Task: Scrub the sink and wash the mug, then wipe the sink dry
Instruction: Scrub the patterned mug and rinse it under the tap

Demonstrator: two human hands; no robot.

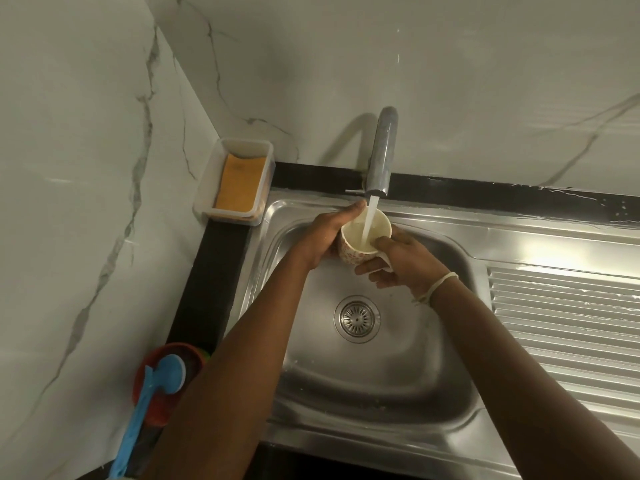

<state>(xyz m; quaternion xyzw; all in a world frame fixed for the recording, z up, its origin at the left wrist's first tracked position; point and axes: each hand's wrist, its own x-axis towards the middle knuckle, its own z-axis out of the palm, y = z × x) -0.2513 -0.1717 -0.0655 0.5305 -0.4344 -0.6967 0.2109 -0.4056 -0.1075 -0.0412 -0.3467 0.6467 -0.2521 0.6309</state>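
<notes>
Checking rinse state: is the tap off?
No, a stream of water runs from the faucet into the mug, held by the left hand and right hand.

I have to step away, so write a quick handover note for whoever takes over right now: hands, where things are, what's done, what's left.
Left hand grips the mug by its body; right hand holds the handle side, thumb over the rim.
Mug sits under the tap above the sink, water running into it.
Yellow sponge lies in its clear tub by the wall; blue brush at the left.
Underway: rinsing the mug. Whether the sink is scrubbed can't be told.
Left: finish the mug, shut the tap, wipe the sink dry.
</notes>
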